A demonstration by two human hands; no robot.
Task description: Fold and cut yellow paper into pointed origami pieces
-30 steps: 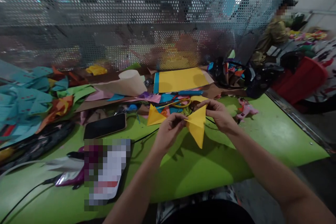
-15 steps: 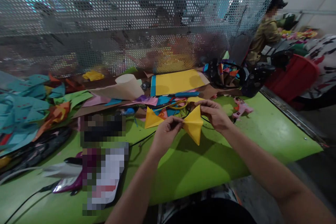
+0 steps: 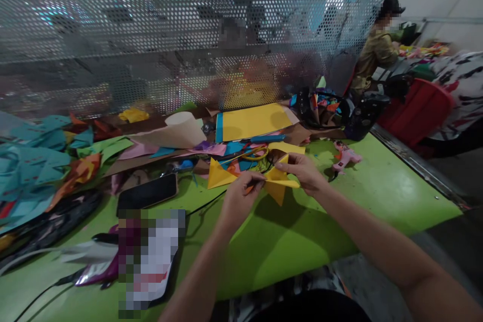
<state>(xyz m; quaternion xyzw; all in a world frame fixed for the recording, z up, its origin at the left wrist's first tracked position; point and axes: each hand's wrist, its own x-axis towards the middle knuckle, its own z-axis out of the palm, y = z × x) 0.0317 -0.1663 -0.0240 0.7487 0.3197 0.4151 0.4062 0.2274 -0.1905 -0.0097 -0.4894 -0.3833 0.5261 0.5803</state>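
Between my two hands is a folded piece of yellow paper (image 3: 276,192) with pointed corners, held up over the green table. My left hand (image 3: 246,193) pinches its left edge between thumb and fingers. At the upper right corner, my right hand (image 3: 303,173) grips the same paper, fingers closed. Another folded yellow paper shape (image 3: 219,175) lies just left of my left hand, on the table's scraps. Behind the hands are yellow-handled scissors (image 3: 256,153), partly covered by paper scraps.
A phone (image 3: 148,193) and a purple corded tool (image 3: 98,267) lie on the left, near teal paper pieces (image 3: 33,161). Yellow sheets (image 3: 256,119) rest by the perforated metal screen (image 3: 169,35). A pink figure (image 3: 346,158) stands right. A person (image 3: 377,50) sits far right.
The yellow paper has turned in my hands, so a flap now points right and its folds show differently. My right hand has lowered slightly. The camera view has shifted a little.
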